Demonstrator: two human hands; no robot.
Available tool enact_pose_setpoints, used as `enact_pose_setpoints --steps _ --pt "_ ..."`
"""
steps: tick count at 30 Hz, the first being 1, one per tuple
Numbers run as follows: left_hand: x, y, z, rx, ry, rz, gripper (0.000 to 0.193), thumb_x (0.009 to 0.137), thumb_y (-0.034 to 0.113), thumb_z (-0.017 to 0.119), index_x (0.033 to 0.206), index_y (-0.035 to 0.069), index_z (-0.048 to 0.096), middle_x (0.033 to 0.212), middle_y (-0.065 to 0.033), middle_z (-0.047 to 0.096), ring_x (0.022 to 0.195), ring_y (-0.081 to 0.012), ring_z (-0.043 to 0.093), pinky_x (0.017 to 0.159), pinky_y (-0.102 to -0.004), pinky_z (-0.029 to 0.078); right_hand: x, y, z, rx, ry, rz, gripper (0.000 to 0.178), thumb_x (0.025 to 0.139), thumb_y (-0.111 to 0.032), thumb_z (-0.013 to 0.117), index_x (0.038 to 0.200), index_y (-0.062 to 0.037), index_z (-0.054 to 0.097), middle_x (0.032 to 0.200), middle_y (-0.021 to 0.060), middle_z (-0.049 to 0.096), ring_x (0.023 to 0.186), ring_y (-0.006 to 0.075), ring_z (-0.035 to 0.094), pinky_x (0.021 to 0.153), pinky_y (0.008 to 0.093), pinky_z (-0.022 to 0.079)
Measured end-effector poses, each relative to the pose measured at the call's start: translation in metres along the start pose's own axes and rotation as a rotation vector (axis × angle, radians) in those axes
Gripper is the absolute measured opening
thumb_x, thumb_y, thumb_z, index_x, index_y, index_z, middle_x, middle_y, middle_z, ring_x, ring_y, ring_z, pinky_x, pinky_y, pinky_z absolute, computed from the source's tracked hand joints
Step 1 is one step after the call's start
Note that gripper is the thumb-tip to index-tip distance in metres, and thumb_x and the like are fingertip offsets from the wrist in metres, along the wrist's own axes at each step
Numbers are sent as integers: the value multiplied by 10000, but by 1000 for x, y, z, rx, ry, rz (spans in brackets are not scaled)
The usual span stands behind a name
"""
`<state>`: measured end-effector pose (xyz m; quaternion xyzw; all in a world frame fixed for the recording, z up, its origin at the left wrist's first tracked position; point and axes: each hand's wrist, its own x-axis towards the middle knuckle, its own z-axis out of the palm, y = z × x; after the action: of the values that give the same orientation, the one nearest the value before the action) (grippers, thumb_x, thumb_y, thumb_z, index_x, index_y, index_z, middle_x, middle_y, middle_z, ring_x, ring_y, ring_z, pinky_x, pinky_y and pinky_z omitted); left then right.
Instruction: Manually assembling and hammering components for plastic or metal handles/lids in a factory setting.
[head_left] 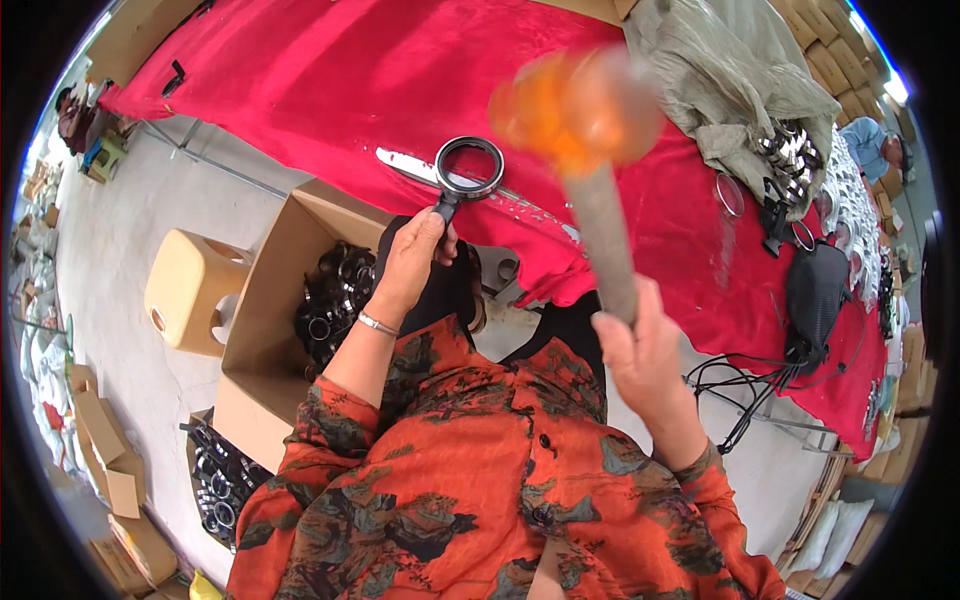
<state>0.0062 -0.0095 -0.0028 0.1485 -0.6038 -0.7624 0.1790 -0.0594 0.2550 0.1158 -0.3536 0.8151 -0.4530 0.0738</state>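
Note:
My left hand [412,258] is closed around the black handle of a magnifying glass [470,186]. Its round, silver-and-black rim rests at the near edge of the red-covered table, over a pale worn strip [408,163]. In my right hand [646,352] is a mallet [600,215], gripped near the end of its grey handle. The mallet's orange head is raised over the table, to the right of the magnifying glass and apart from it, and is smeared by motion.
A cardboard box [252,300] with many black magnifying glasses [338,300] stands at my left, beside a cream stool [190,290]. Silver rings [790,160], grey cloth [715,75], a black speaker-like object [815,300] and cables [745,390] lie at the table's right. More glasses [222,485] sit lower left.

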Motion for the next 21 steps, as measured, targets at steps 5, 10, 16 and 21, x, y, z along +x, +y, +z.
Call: enact_pose_setpoints --steps 5,10,16,21 --pt "3 -3 -3 1 -9 40 357 975 367 417 832 64 541 696 6 520 650 -79 510 590 -214 415 -10 23 0 -64 -155 143 304 864 -210 610 1045 11 507 703 202 564 641 379 591 568 384 456" --pt "-1 -3 -3 31 8 50 359 978 361 413 821 64 542 685 10 517 636 -71 499 565 -211 406 12 -20 -8 34 -149 88 315 871 -175 598 1105 15 506 714 170 569 606 294 591 565 350 459" --pt "2 0 6 67 40 45 351 978 340 420 807 58 540 665 15 509 604 -66 483 538 -208 393 35 -17 32 -289 -221 -104 343 857 -221 602 1078 6 471 820 254 596 740 435 590 611 467 461" --pt "4 -2 3 70 32 60 362 975 350 426 790 60 540 654 18 506 584 -63 472 521 -204 382 65 -40 23 -31 -274 -8 297 876 -211 598 1039 -1 464 711 218 597 672 390 617 564 421 463"
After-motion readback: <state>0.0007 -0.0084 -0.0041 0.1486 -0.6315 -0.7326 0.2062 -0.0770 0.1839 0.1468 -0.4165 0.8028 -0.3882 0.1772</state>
